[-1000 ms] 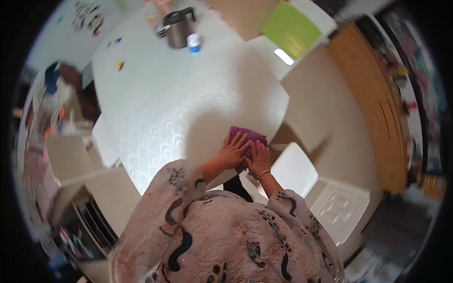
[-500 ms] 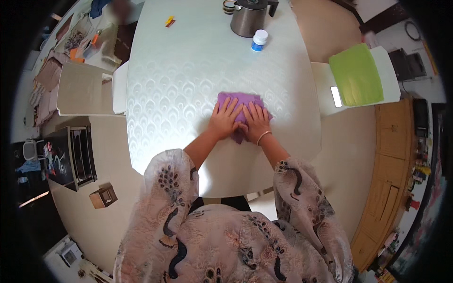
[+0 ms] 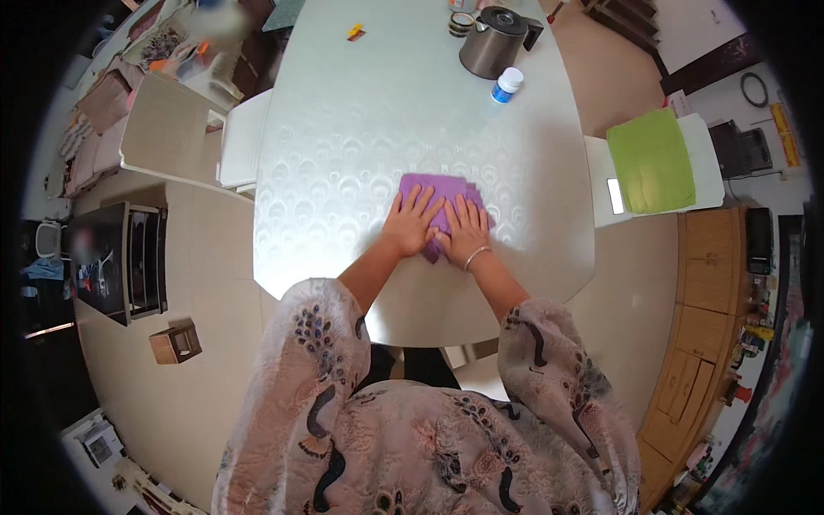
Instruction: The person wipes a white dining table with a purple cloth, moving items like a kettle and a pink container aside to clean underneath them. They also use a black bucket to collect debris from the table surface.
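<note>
A folded purple cloth (image 3: 438, 185) lies flat on the pale patterned table (image 3: 343, 112). My left hand (image 3: 410, 225) rests on the cloth's left part, palm down with its fingers spread. On the right part, my right hand (image 3: 466, 230) presses down the same way, fingers apart and a light bracelet (image 3: 477, 254) at its wrist. The hands sit side by side, thumbs close together. Under the palms the cloth is hidden, and a corner of it pokes out toward me between the wrists.
At the table's far right stand a dark metal kettle (image 3: 494, 45), a white-and-blue bottle (image 3: 507, 86) and a small round jar (image 3: 461, 24). A small yellow-and-red item (image 3: 355, 33) lies at the far left. White chairs flank both sides; a green cloth (image 3: 650, 163) covers the right one.
The whole view has turned and shifted a little, so table and chairs appear moved. Both hands stay flat on the cloth, at nearly the same place.
</note>
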{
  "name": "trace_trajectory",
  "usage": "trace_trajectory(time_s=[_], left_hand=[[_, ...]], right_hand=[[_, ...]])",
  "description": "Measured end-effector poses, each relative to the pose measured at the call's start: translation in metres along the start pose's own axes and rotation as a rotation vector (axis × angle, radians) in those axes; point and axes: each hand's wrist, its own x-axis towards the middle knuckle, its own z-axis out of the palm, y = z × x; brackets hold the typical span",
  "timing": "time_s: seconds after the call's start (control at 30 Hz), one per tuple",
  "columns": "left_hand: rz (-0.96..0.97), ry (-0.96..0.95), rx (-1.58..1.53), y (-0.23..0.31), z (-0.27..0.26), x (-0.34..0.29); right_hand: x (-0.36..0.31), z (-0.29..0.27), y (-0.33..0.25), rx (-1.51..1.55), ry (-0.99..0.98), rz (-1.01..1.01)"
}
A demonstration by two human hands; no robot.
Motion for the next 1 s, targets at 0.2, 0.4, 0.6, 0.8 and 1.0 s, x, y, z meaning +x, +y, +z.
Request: trace_trajectory(time_s=[0.2, 0.4, 0.6, 0.8, 1.0], left_hand=[[-0.004, 0.110, -0.053, -0.007, 0.022, -0.130], [-0.156, 0.114, -0.068, -0.036, 0.027, -0.258], [-0.266, 0.065, 0.034, -0.122, 0.011, -0.295], [-0.291, 0.099, 0.030, -0.131, 0.005, -0.291], [-0.130, 0.141, -0.048, -0.066, 0.040, -0.316]], right_hand=[[-0.082, 0.032, -0.086, 0.008, 0.052, -0.066], [-0.123, 0.056, -0.187, 0.033, -0.011, -0.199], [-0.071, 0.053, -0.278, 0.045, -0.121, -0.241], [-0.061, 0.047, -0.285, -0.052, -0.141, -0.266], [-0.152, 0.074, -0.233, 0.052, 0.081, -0.309]])
